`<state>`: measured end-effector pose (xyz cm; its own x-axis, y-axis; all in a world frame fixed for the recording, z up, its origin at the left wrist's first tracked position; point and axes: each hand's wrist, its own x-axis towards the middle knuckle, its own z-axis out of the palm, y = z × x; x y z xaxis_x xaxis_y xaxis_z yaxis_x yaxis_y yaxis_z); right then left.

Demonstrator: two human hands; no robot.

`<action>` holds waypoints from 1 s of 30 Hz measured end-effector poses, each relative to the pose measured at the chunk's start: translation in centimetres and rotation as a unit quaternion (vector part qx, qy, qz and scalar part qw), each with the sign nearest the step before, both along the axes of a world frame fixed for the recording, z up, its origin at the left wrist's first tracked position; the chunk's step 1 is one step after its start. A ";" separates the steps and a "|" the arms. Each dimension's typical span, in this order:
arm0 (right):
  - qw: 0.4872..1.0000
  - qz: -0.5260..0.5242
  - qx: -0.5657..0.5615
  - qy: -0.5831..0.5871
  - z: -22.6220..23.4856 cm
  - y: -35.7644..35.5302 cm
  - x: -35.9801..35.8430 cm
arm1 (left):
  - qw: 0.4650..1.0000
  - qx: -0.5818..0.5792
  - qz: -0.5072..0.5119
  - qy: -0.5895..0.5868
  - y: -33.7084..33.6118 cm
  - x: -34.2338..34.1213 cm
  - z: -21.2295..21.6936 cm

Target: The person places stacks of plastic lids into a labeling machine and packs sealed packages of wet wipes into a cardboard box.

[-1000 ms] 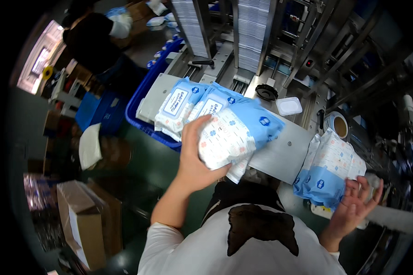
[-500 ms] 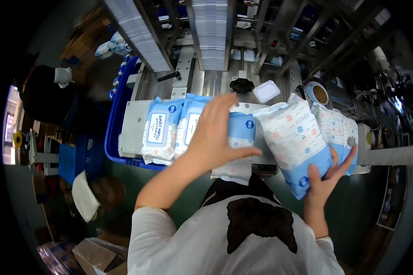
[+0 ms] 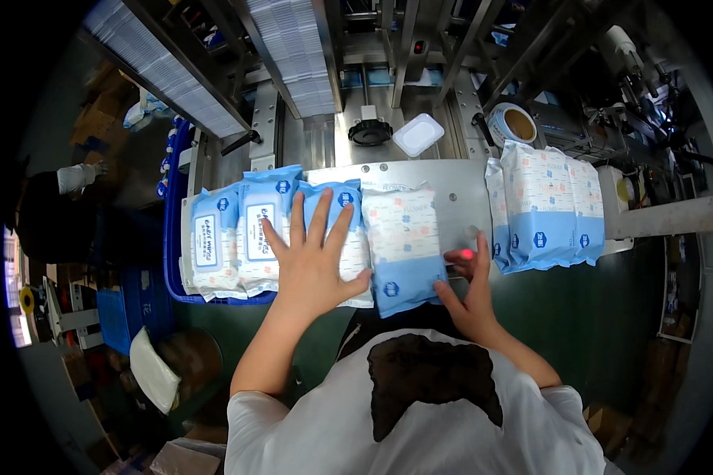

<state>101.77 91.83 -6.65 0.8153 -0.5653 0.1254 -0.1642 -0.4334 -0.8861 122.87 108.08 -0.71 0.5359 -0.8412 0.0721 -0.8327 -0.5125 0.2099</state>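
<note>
My left hand (image 3: 313,257) lies with fingers spread over a blue-and-white wipes pack (image 3: 358,249), covering much of it. Beside that, to the right, another wipes pack (image 3: 404,237) rests with its white patterned part away from me and its blue end toward me. My right hand (image 3: 474,301) is at this pack's right edge, thumb close against it and fingers apart; a red light spot falls on a fingertip. Two wipes packs with framed labels, the outer (image 3: 214,237) and the inner (image 3: 265,226), lie to the left of my left hand.
Several wipes packs (image 3: 543,210) stand grouped at the right end of the metal plate (image 3: 459,174). Behind the plate are a white lid (image 3: 418,134), a black knob (image 3: 370,132) and a tape roll (image 3: 512,124). Tall lid stacks (image 3: 293,59) rise beyond. A blue basket (image 3: 173,237) stands left.
My right hand has brought a pack from the right and laid it on the plate, then loosened its fingers. My left hand has come down onto the neighbouring pack. The view has shifted.
</note>
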 end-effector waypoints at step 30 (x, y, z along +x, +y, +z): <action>0.942 0.140 -0.297 -0.074 4.9 -3.8 4.4 | 0.965 -0.229 0.002 0.132 -6.0 -8.2 -3.8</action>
<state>106.15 88.06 -1.78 0.8711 -0.1248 0.4749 0.1366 -0.8674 -0.4785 114.67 102.04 -4.51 0.5891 -0.7519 0.2961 -0.7180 -0.3189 0.6187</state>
